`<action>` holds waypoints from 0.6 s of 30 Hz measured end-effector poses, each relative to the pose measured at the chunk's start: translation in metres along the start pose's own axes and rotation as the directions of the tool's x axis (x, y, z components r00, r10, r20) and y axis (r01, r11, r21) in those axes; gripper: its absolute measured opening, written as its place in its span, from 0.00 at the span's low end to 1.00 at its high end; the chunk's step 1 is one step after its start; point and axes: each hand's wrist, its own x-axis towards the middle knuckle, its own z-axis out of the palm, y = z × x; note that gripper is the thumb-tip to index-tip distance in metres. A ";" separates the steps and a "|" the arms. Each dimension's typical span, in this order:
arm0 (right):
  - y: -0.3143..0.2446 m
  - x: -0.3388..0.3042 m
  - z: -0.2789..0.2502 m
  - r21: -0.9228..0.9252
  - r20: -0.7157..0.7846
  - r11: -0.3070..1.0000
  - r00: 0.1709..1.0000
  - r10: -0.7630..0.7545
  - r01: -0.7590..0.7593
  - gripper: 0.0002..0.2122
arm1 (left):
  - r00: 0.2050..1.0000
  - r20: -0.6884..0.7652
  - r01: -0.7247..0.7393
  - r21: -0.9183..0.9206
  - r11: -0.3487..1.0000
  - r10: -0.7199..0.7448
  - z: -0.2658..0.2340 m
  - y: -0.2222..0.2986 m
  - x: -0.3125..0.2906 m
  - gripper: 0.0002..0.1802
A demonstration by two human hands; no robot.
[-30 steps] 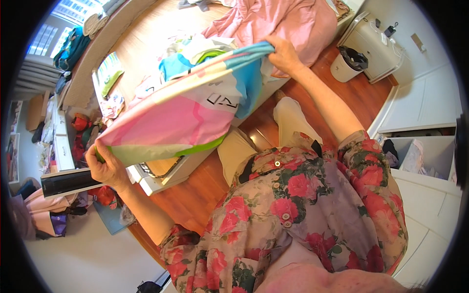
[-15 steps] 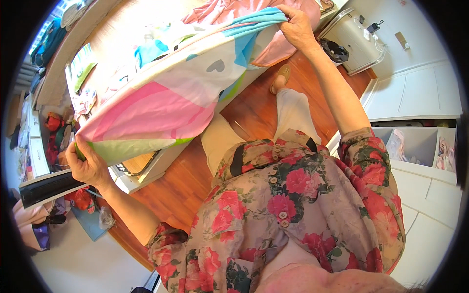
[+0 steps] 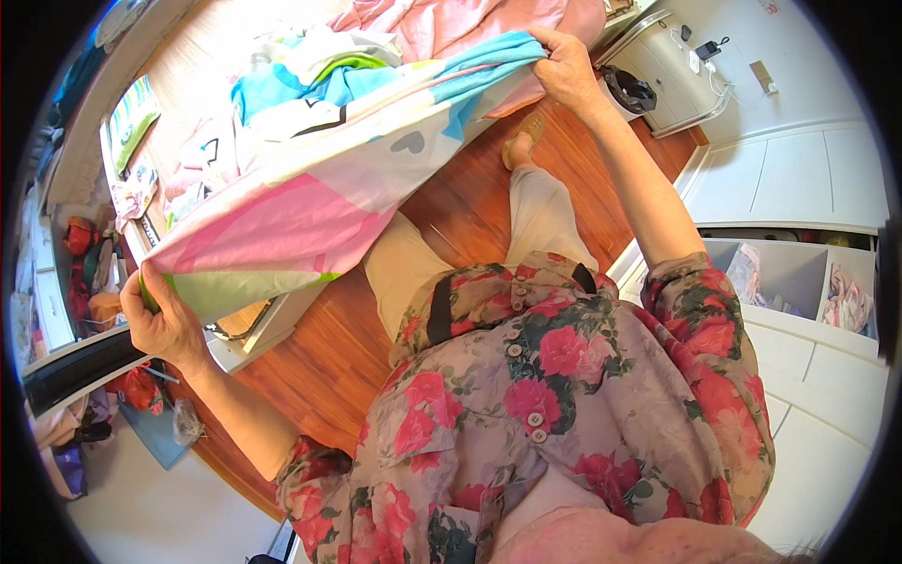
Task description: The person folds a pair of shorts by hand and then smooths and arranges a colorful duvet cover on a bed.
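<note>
A large bedding cloth [image 3: 291, 221], printed in pink, white, green and blue with a grey heart, hangs stretched between my hands. My left hand [image 3: 167, 315] is closed on its near left corner, thumb on top. Far to the right, my right hand [image 3: 567, 73] grips a bunched light-blue end of it. The upper edge runs taut in a slanting line, while the lower edge sags toward my knees. Behind it, a crumpled blue, white and green part [image 3: 329, 85] lies on the pale bed surface [image 3: 202, 85]; whether it joins the held cloth I cannot tell.
Pink fabric [image 3: 451, 26] lies at the bed's far side. A bin with a black bag [image 3: 631, 91] stands beyond my right hand. At right is an open divided drawer [image 3: 789, 282]. Left of my left hand is a black-fronted ledge [image 3: 85, 367]. The floor [image 3: 460, 221] is reddish wood.
The view has shifted slightly. My right hand has come a little lower and nearer, and more of the crumpled blue and white cloth behind shows. Both hands keep their hold.
</note>
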 end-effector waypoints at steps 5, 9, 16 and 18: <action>0.002 -0.009 0.000 -0.034 0.015 0.999 1.000 0.007 -0.007 0.16 | 0.998 0.042 0.055 -0.004 0.998 -0.055 0.002 -0.009 -0.006 0.10; 0.010 -0.020 -0.003 -0.021 0.079 0.998 0.995 0.060 -0.058 0.11 | 0.992 0.094 0.081 -0.007 0.997 -0.080 0.010 -0.009 -0.010 0.11; 0.008 -0.042 0.012 0.173 0.135 0.950 0.962 0.237 -0.259 0.17 | 0.988 0.132 0.084 0.010 0.996 -0.085 0.016 -0.007 -0.006 0.11; 0.018 -0.046 0.010 0.104 0.252 0.970 0.949 0.187 -0.218 0.20 | 0.988 0.134 0.072 0.032 0.997 -0.076 0.020 -0.002 -0.001 0.11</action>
